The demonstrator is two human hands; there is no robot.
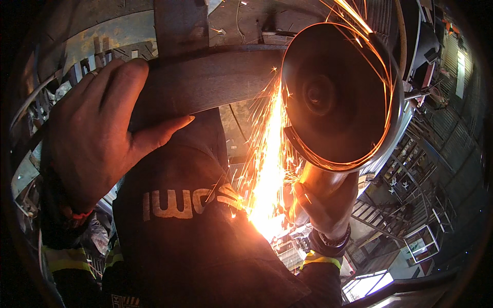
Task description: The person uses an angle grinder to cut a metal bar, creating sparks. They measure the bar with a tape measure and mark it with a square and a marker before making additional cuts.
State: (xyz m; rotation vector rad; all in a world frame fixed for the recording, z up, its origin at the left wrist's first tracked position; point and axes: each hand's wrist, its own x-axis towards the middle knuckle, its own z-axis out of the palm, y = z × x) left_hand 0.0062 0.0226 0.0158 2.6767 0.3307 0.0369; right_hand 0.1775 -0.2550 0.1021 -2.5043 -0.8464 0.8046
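My right hand [326,205] is wrapped round the body of an angle grinder [336,97], whose large round disc is up at the upper right. The disc's left edge meets the right part of a flat metal bar [215,77]. A bright stream of sparks [269,195] pours down from there, and more fly round the disc's rim and off its top. My left hand [97,128] grips the bar's left part, fingers over the top and thumb along the lower edge. The exact contact between disc and bar is hidden by glare.
A wide upright metal piece [181,28] stands behind the bar. Metal offcuts [92,61] lie at the left. Further back at the right are a metal rack [372,215] and a square frame [421,246]. My dark clothing [190,246] lies below the sparks.
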